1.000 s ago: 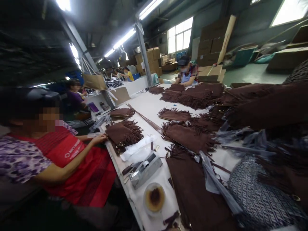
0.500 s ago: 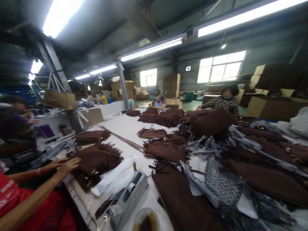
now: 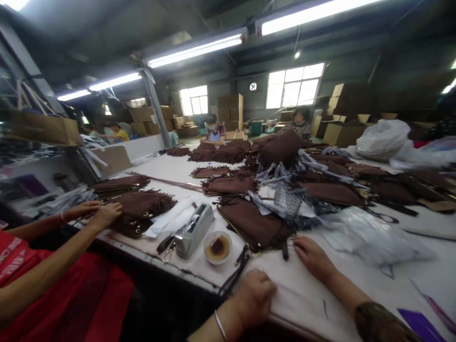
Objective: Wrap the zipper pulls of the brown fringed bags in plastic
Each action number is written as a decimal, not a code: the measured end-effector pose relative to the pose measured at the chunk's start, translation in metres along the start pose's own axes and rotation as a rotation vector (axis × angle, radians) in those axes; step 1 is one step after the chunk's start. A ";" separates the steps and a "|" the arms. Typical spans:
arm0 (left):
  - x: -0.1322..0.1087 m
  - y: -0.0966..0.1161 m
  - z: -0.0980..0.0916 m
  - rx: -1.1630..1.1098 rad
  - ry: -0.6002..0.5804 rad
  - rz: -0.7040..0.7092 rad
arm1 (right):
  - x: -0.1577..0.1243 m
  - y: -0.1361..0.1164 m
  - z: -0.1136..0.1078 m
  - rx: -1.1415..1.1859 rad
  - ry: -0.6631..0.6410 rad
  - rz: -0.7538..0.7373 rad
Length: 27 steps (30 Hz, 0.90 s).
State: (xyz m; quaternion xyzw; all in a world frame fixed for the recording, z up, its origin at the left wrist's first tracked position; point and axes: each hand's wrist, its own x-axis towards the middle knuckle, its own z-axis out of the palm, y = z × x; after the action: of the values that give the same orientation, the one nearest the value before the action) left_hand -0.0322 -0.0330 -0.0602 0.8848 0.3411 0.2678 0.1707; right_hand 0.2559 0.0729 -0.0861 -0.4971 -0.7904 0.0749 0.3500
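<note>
A brown suede-like bag [image 3: 254, 221] with a gold zip along its edge lies flat before me. My right hand [image 3: 315, 256] reaches in from the right, fingertips drawn together at the bag's near right corner. Closer to the table's front edge, my left hand [image 3: 252, 294] is curled closed, a bangle on its wrist; its fingers hide whatever may be in them. Just left of it, a dark strap [image 3: 233, 278] with a metal clasp hangs over the edge. A small bowl [image 3: 218, 248] with brown contents and a grey tape dispenser [image 3: 195, 230] stand left of the bag.
At the left, a co-worker's hands [image 3: 107, 213] rest on a fringed brown bag [image 3: 142, 206]. More brown bags [image 3: 224, 151] are heaped farther back. Clear plastic bags [image 3: 374, 232] and a purple piece [image 3: 422, 323] lie to my right. A white plastic sack [image 3: 383, 140] sits beyond.
My view has swung right and down. Both my hands have come into view by the near brown bag. The co-worker's hands stay at the fringed bag.
</note>
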 end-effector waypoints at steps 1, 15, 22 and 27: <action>-0.002 0.003 0.001 0.040 0.015 0.006 | -0.004 -0.005 -0.003 0.022 0.024 0.035; -0.021 0.026 -0.045 0.413 0.171 -0.419 | -0.063 -0.046 -0.018 0.044 0.129 0.090; -0.019 0.017 -0.055 0.400 -0.105 -0.654 | -0.061 -0.050 -0.021 0.008 0.113 0.092; -0.011 0.050 -0.058 -0.176 0.020 -0.518 | -0.064 -0.066 -0.015 0.141 0.155 0.274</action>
State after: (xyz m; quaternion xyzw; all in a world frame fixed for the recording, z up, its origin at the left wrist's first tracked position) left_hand -0.0481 -0.0697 0.0068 0.7469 0.5332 0.2525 0.3066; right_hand 0.2337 -0.0171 -0.0743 -0.5789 -0.6787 0.1385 0.4302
